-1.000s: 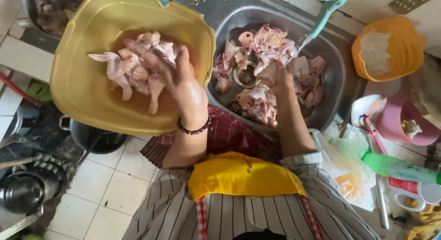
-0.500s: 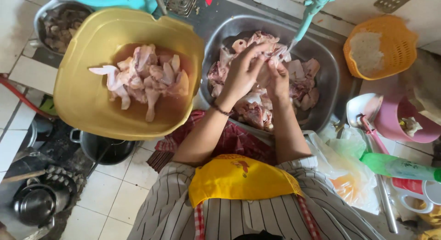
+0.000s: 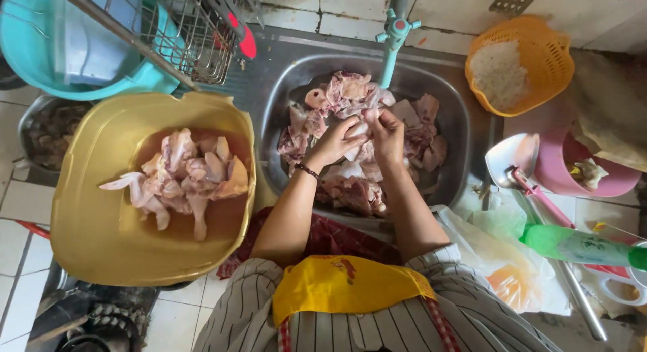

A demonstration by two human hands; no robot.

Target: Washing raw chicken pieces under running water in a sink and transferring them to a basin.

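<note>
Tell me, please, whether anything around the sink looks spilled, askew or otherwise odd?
Nothing looks spilled or damaged. One oddity: the yellow basin of chicken pieces hangs past the counter edge over the floor. Both hands, left hand and right hand, hold one piece above the sink.

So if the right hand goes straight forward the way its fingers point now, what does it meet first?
The right hand points away from the body, over the sink. First in that line seems to be the pale chicken piece it grips together with the left hand, then the turquoise tap; depth is unclear.
</note>
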